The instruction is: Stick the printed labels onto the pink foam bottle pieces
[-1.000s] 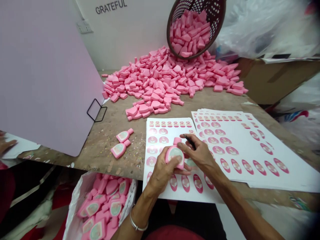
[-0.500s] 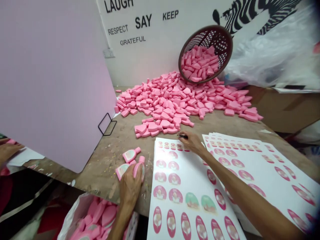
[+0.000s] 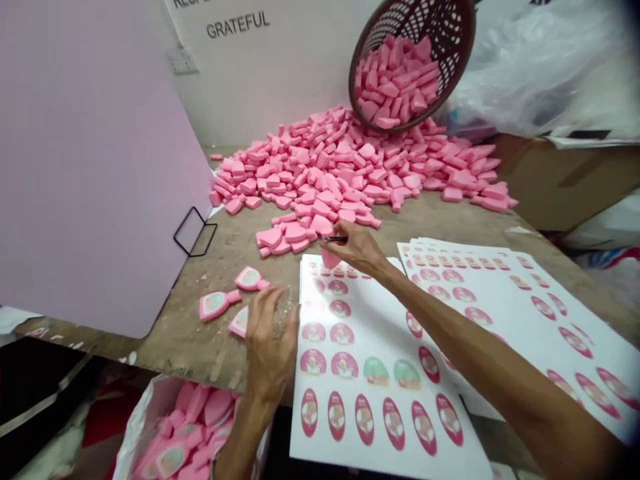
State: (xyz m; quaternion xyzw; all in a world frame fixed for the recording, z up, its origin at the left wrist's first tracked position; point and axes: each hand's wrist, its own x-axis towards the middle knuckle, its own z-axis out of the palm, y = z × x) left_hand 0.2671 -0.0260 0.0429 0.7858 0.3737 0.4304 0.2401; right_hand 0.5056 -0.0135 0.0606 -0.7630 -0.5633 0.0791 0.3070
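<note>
My right hand (image 3: 359, 248) is closed on a small pink bottle (image 3: 329, 257), held over the top edge of the sticker sheet (image 3: 373, 327). A thin dark tool (image 3: 335, 239) is also in its fingers; its kind is not clear. My left hand (image 3: 273, 337) holds nothing, its fingers spread over the table beside the sheet's left edge. Close to these fingers lie three pink bottles with labels on their fronts: one labelled bottle (image 3: 250, 279) at the back, another (image 3: 215, 305) at the left, and a third (image 3: 239, 323) partly covered by my left hand.
A large heap of pink bottles (image 3: 320, 173) covers the table's back, below a tipped brown basket (image 3: 353, 87). More sticker sheets (image 3: 500, 293) lie at right. A pale pink panel (image 3: 95, 167) stands at left. Below the table edge is a white bag (image 3: 137, 427) of labelled bottles.
My left hand has let go of a labelled bottle and opened; the three labelled bottles lie farther left. My right hand has taken hold of a pink bottle. The view has tilted down.
</note>
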